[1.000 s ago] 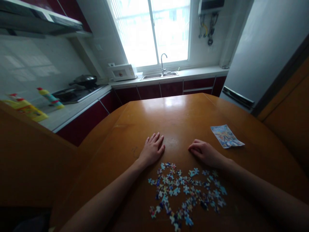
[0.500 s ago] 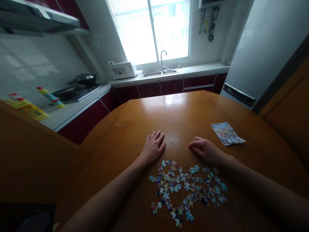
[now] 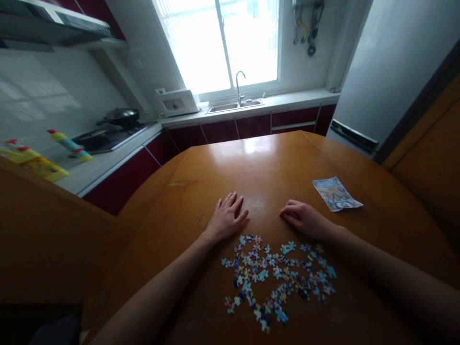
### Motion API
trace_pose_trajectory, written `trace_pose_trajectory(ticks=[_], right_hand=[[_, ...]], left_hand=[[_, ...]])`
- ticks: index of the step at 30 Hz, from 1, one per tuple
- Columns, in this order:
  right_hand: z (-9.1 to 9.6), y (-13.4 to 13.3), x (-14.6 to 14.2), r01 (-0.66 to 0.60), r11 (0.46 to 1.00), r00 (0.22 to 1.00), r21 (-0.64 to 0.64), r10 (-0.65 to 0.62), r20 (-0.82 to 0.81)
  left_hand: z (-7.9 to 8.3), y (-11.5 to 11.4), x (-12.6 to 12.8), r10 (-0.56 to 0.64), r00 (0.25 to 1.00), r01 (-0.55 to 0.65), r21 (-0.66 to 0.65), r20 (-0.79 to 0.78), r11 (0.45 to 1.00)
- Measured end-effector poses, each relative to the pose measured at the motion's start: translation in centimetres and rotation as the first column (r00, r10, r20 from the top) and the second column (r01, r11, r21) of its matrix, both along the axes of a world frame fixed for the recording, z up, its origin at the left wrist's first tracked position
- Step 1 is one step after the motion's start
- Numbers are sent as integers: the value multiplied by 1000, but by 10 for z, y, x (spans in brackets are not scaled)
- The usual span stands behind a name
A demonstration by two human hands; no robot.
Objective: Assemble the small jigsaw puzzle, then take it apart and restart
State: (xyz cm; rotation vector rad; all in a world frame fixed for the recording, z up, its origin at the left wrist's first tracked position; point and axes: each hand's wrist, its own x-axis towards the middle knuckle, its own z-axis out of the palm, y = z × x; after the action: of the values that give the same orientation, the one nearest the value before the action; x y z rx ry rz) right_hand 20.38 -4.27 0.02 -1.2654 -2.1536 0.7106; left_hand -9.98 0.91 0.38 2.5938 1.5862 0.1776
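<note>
My left hand [image 3: 227,216] lies flat on the wooden table [image 3: 266,167], fingers stretched out, holding nothing. My right hand [image 3: 304,219] rests palm down a little to the right, its fingers slightly curled but empty. Just in front of both wrists, nearer to me, several small loose jigsaw pieces [image 3: 276,278] are scattered over the tabletop, mostly blue and white. A small printed picture card [image 3: 335,193] lies flat to the right of my right hand, untouched.
Beyond the table runs a kitchen counter with a sink and tap [image 3: 237,96], a white microwave [image 3: 177,102] and a stove with a pan [image 3: 120,117]. Cleaner bottles [image 3: 68,145] lie on the counter at left. A grey fridge [image 3: 391,72] stands at right.
Both hands stay resting in place on the table. The view has shifted slightly, so everything sits a little higher in the frame.
</note>
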Motion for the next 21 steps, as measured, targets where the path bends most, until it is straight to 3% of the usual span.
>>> trace_pose_trajectory(ticks=[15, 21], right_hand=[[5, 0, -2, 9, 1000, 1000, 4, -9, 23], [18, 2, 10, -55, 989, 994, -135, 42, -99]], left_hand=[[-4, 2, -1, -9, 999, 10, 39, -34, 999], [-4, 4, -1, -14, 999, 16, 53, -42, 998]])
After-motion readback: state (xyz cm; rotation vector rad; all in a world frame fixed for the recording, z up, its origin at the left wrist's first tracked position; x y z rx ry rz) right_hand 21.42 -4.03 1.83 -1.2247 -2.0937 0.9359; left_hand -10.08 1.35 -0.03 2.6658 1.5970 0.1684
